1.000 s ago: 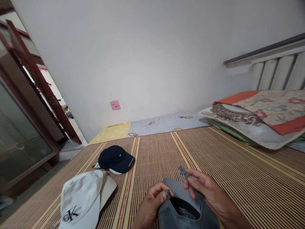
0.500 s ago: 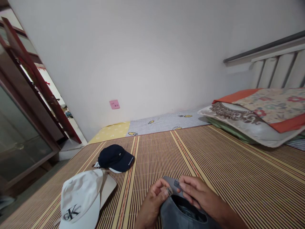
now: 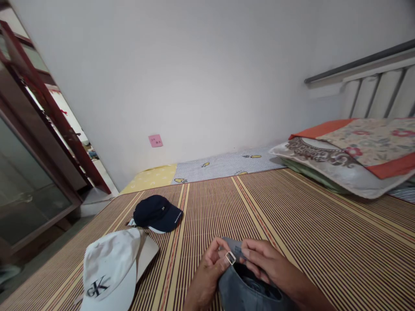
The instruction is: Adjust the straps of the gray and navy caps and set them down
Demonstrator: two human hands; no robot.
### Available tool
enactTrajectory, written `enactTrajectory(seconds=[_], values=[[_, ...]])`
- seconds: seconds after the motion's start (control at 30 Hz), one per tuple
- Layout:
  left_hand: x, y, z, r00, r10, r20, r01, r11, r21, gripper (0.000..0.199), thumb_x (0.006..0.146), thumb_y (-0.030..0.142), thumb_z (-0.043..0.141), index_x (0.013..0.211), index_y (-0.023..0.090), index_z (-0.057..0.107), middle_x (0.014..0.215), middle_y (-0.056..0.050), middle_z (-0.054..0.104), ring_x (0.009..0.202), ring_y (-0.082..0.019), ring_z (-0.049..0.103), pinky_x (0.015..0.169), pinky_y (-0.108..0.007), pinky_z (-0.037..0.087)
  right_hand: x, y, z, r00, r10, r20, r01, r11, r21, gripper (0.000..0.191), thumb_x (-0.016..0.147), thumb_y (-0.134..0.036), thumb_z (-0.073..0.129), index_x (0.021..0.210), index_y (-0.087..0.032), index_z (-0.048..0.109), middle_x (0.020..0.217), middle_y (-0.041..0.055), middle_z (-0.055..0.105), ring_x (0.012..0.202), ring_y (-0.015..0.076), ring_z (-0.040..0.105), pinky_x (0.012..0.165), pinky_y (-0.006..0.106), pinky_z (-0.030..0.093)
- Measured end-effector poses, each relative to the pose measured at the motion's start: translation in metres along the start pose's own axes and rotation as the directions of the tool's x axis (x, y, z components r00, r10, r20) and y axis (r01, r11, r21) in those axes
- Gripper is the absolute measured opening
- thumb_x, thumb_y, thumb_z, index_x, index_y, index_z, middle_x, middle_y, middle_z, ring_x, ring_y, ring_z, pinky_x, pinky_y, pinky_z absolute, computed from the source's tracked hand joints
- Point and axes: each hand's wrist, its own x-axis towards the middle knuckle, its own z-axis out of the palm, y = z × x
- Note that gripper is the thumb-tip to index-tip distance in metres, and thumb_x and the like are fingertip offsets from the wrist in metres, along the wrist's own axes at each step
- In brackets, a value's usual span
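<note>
A grey baseball cap (image 3: pixel 241 289) is between my hands at the bottom of the view, its inside partly showing. My left hand (image 3: pixel 209 272) is closed on the cap's back strap beside a small metal buckle (image 3: pixel 230 258). The fingers of my right hand (image 3: pixel 266 261) pinch the strap's other end, close to the buckle. Part of the strap is hidden behind my fingers. To the left lies a white baseball cap (image 3: pixel 110 268) with black letters on its front. Just beyond it is a navy baseball cap (image 3: pixel 158 213), brim pointing right.
A striped bamboo mat (image 3: pixel 324 233) covers the bed. Pillows (image 3: pixel 327 164) with a floral orange-edged cover (image 3: pixel 372 144) are stacked at the right, near a white radiator (image 3: pixel 379 95). A pink note (image 3: pixel 155 140) is on the wall. At the left is an open door (image 3: pixel 65 125).
The buckle has turned so its square frame faces me more. My right fingers have shifted slightly left towards it. The other caps have not moved.
</note>
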Motion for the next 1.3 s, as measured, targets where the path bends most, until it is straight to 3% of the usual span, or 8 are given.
enactTrajectory(seconds=[0.2,0.77,0.93,1.3], values=[[0.001,0.001,0.002,1.000,0.017,-0.026,-0.017,1.000,0.011,0.025,0.090,0.037,0.075,0.098,0.022,0.057,0.078,0.002,0.070,0.067,-0.010,0.062,0.061,-0.020,0.038,0.002,-0.005,0.005,1.000,0.008,0.002,-0.008,1.000,-0.027,0.050,0.088,-0.068,0.062,0.083,-0.018,0.061,0.053,-0.0085,0.044,0.041,0.0060,0.030,0.040,0.020,0.020],[0.003,-0.005,0.005,1.000,0.014,0.019,-0.014,0.999,-0.032,0.031,0.088,0.040,0.077,0.104,0.022,0.058,0.074,0.002,0.068,0.063,-0.010,0.061,0.061,-0.020,0.042,0.003,0.008,0.007,0.997,-0.007,0.081,-0.008,0.983,0.185,0.043,0.086,-0.059,0.069,0.083,-0.017,0.063,0.058,-0.0058,0.049,0.046,0.0059,0.034,0.040,0.018,0.022],[0.003,-0.002,0.009,1.000,-0.007,-0.007,0.006,0.999,-0.035,0.034,0.081,0.042,0.084,0.091,0.018,0.060,0.071,0.002,0.064,0.063,-0.007,0.057,0.058,-0.016,0.039,0.002,0.004,0.007,0.993,-0.007,0.114,-0.016,0.980,0.198,0.042,0.088,-0.058,0.067,0.079,-0.018,0.058,0.056,-0.0080,0.045,0.042,0.0048,0.028,0.040,0.019,0.020],[0.002,-0.005,0.005,0.997,-0.076,-0.033,0.077,0.996,0.032,0.042,0.078,0.045,0.085,0.090,0.020,0.054,0.064,0.007,0.053,0.057,-0.008,0.052,0.051,-0.016,0.032,-0.001,0.001,0.007,0.991,-0.030,0.134,0.038,0.998,-0.059,0.041,0.093,-0.057,0.059,0.076,-0.020,0.054,0.055,-0.0087,0.042,0.042,0.0059,0.031,0.041,0.020,0.023]])
